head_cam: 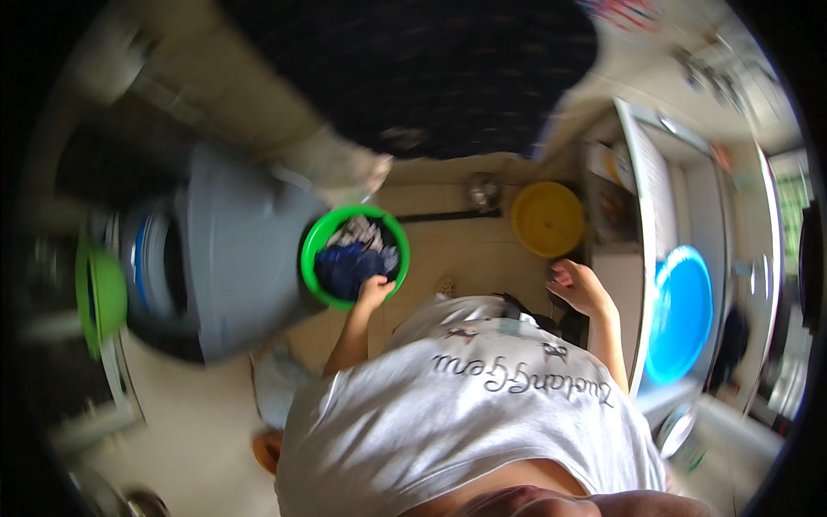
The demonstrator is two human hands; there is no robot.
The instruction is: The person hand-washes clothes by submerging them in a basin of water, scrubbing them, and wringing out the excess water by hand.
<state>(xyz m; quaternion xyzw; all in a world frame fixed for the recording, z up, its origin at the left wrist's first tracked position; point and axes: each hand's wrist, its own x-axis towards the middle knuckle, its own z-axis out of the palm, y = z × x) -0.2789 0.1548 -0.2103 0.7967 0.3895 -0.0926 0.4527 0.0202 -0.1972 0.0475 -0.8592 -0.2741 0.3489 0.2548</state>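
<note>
My left hand [376, 291] grips the near right rim of a green plastic bucket [311, 249]. Inside it lies a heap of dark blue cloth [349, 265] with a pale, patterned cloth [362, 232] at the far side. My right hand [578, 287] is raised off to the right with loosely curled fingers, and nothing shows in it. Just beyond those fingers a yellow plastic basin [548, 220] stands low down near the floor. The bucket is beside a large grey appliance [252, 258], apparently a washing machine.
Dark cloth [439, 77] hangs across the far side, close overhead. On the right, a bright blue basin [681, 316] sits in a sink [694, 200]. A light green basin [100, 297] is at the far left. A shiny metal object [484, 190] lies by the far wall.
</note>
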